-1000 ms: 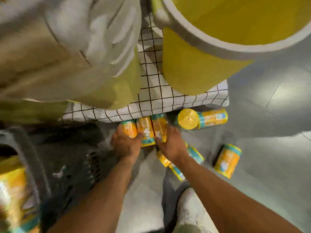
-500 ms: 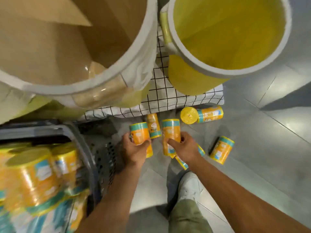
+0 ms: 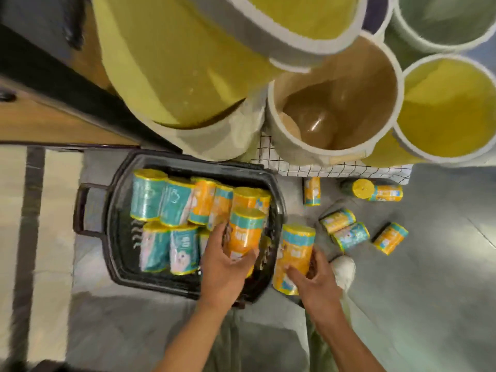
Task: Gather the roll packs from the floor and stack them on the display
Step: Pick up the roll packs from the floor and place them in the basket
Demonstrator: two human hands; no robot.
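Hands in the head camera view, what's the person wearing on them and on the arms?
Nothing visible: the left hand and right hand are bare, without gloves, and both forearms show no sleeve, watch or band within the frame.

Left grip (image 3: 225, 261) and right grip (image 3: 314, 277) both reach forward, curled and clasping.

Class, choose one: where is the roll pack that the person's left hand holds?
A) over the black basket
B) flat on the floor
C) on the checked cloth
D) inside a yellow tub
A: the left hand grips an orange roll pack above the black basket, beside the other packs standing in it.
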